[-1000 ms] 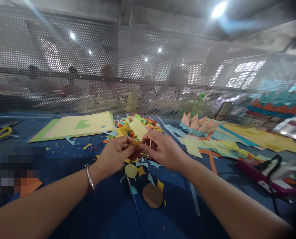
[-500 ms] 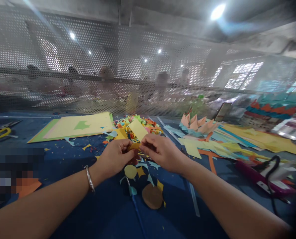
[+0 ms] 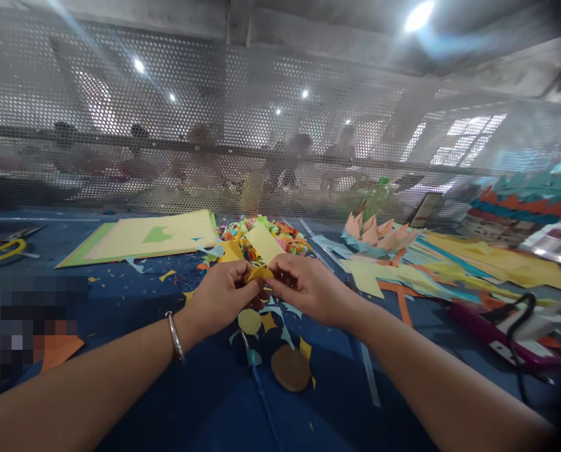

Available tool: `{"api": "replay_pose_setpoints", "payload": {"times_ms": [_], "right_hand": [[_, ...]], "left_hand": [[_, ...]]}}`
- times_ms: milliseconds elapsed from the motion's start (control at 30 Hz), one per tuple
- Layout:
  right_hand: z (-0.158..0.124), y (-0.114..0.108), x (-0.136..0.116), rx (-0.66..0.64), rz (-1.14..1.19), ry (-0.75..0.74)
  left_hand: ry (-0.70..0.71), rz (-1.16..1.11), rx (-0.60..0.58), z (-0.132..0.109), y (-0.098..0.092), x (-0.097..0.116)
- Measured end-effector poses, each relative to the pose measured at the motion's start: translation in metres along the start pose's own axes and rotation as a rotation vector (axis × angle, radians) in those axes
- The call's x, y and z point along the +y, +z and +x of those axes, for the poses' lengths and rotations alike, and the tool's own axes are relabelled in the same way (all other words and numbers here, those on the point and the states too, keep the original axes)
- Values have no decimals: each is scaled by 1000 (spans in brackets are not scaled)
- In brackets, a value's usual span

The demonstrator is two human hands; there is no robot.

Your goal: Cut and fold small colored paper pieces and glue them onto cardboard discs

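Observation:
Both hands meet over the middle of the table, pinching a small piece of yellow-orange paper (image 3: 259, 274) between them. My left hand (image 3: 223, 290), with a silver bangle on its wrist, grips the left side of the paper. On its right edge are the closed fingers of my right hand (image 3: 308, 289). Below the hands lie a pale yellow paper circle (image 3: 249, 321), a brown disc (image 3: 291, 368) and a blue stick-like tool (image 3: 263, 395) with a thin metal tip. A pile of colourful paper scraps (image 3: 242, 235) rises just behind my fingers.
Stacked coloured sheets (image 3: 134, 242) lie at left, near yellow-handled scissors (image 3: 2, 252). On the right are a peach paper crown (image 3: 379, 233), paper strips (image 3: 403, 276) and a purple device (image 3: 497, 336) with a black cord. A perforated metal screen (image 3: 167, 144) stands behind the table.
The yellow-orange paper has turned in my fingers and shows more of its face, with a curved upper edge. Both hands stay in nearly the same place; the view has shifted slightly.

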State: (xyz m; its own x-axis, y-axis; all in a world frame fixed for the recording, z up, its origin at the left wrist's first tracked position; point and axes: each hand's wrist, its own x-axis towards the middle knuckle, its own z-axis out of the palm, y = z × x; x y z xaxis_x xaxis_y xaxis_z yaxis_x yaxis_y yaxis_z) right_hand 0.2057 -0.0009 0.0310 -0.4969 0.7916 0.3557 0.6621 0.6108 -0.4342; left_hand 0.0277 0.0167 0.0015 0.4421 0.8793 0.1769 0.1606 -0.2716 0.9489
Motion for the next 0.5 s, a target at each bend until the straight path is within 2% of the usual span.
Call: {"api": "replay_pose_setpoints", "payload": {"times_ms": [500], "right_hand": [[2,-3,11,-10,-68,-22]], "left_hand": [[12,102,-27,4,-11,-1]]}}
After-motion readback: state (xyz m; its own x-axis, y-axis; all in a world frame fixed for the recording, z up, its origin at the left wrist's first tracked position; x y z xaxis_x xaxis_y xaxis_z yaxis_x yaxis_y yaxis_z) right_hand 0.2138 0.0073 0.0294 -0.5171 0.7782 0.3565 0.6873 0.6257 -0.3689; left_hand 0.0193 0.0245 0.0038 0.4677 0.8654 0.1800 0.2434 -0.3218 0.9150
